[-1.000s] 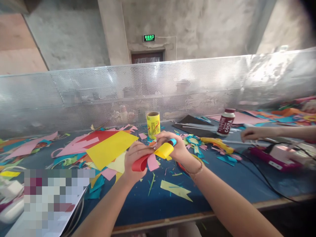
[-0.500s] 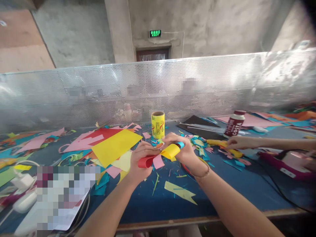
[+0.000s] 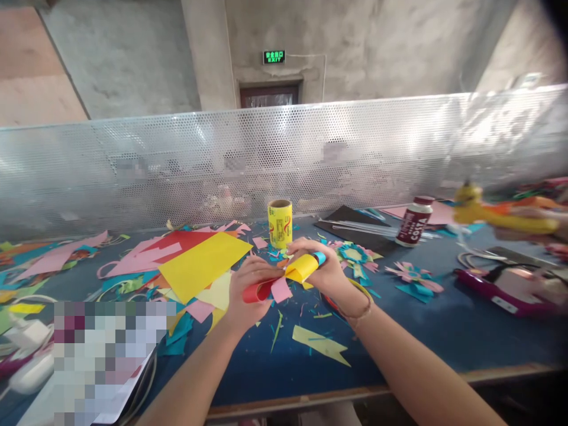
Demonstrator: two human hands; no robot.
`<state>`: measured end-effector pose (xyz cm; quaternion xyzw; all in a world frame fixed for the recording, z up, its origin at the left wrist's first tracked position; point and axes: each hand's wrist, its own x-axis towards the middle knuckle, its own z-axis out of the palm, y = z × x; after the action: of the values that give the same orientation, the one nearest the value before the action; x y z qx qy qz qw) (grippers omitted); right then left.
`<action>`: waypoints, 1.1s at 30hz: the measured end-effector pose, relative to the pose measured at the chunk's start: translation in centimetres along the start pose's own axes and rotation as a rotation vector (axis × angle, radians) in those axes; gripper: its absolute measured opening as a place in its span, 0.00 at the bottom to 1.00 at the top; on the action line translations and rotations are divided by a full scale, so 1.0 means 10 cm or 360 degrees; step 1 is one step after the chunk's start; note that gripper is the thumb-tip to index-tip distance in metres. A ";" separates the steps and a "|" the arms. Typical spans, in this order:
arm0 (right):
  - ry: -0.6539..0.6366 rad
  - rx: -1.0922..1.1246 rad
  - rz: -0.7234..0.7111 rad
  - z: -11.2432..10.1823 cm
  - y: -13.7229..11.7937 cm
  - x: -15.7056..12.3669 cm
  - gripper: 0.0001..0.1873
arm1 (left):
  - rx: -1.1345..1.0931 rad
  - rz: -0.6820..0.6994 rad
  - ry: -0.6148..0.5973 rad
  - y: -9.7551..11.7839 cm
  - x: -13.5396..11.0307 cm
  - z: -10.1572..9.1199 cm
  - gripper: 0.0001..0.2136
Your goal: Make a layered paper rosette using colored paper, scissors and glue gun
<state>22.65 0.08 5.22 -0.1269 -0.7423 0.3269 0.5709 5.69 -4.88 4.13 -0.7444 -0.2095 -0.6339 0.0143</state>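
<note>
My left hand (image 3: 245, 294) and my right hand (image 3: 320, 267) meet over the blue table (image 3: 421, 331), both closed on a small paper craft. A red paper loop (image 3: 256, 290) and a pink piece (image 3: 281, 290) stick out by my left fingers. A yellow paper loop (image 3: 300, 267) and a light blue loop (image 3: 320, 258) sit against my right fingers. A bracelet circles my right wrist.
A large yellow sheet (image 3: 203, 264) and coloured scraps lie left. A yellow roll (image 3: 279, 223) stands behind the hands, with a perforated metal screen (image 3: 177, 165) beyond. A Costa bottle (image 3: 412, 220) and a paper flower (image 3: 412, 276) stand right. Another person's hand lifts a yellow glue gun (image 3: 497, 213).
The other person's hand took the yellow glue gun off the table and raised it to the far right. My hands kept hold of the paper loops, barely shifting.
</note>
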 end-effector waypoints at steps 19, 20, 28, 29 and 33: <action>-0.0155 -0.0108 -0.0176 -0.01 -0.05 -0.03 0.14 | 0.0002 0.0043 0.0075 0.04 0.02 0.00 0.07; -0.0146 -0.0111 -0.0169 -0.01 -0.05 -0.03 0.13 | 0.0002 0.0032 0.0085 0.04 0.03 0.00 0.07; 0.0016 0.0114 0.0112 0.09 0.07 -0.03 0.28 | -0.0103 -0.0491 0.0157 -0.05 -0.05 0.01 0.03; 0.0016 0.0178 0.0159 0.11 0.08 -0.03 0.33 | -0.0133 -0.0668 0.0211 -0.07 -0.07 0.03 0.04; -0.0007 0.0391 0.0329 0.12 0.14 0.01 0.44 | -0.0499 -0.1272 0.0532 -0.14 -0.10 0.10 0.09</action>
<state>21.22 0.70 4.24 -0.1312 -0.6811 0.4725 0.5438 6.07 -3.61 2.65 -0.4859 -0.3766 -0.7251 -0.3103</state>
